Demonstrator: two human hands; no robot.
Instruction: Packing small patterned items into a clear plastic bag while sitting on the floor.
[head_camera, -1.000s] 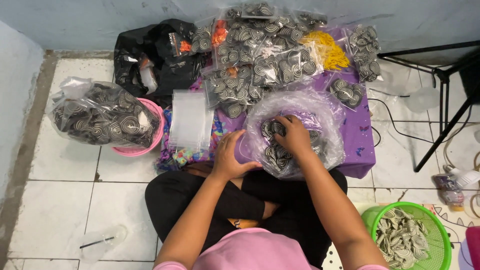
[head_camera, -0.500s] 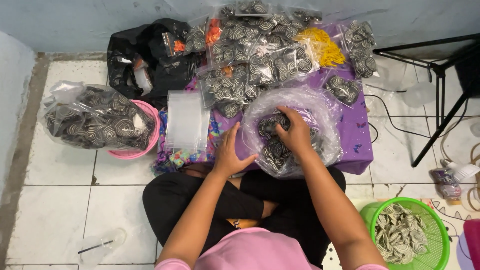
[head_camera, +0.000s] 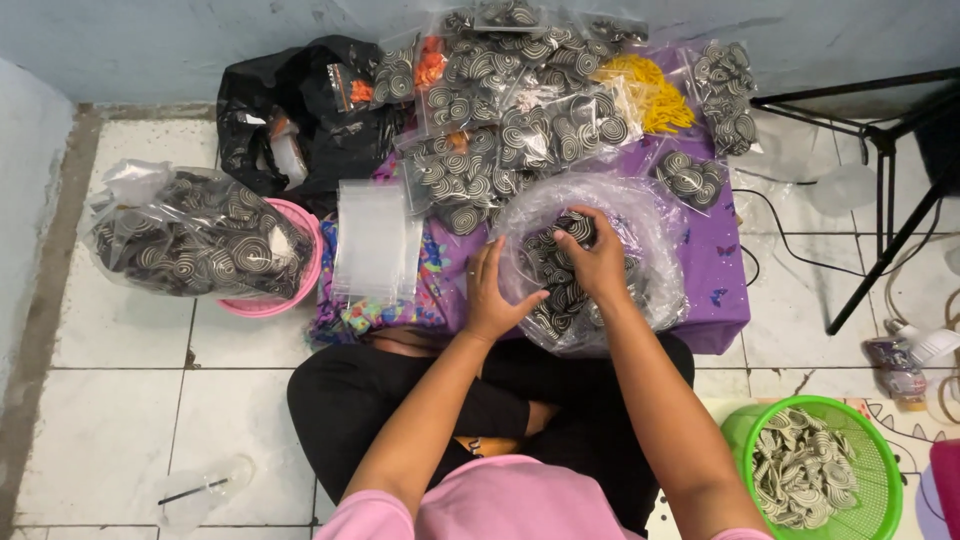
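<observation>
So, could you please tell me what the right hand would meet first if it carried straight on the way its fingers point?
The right hand already sits in the clear bag; straight on, probably the spiral pieces beneath its fingertips, though depth is unclear.

Black-and-cream swirled pieces (head_camera: 560, 285), purple cloth (head_camera: 712, 290), green basket (head_camera: 740, 430).

A pink basin (head_camera: 300, 290) at far left holds a clear sack of spiral pieces (head_camera: 190, 240), beside a stack of empty clear bags (head_camera: 375, 240). A green basket (head_camera: 865, 450) sits at lower right, a black bag (head_camera: 290, 110) by the wall
</observation>
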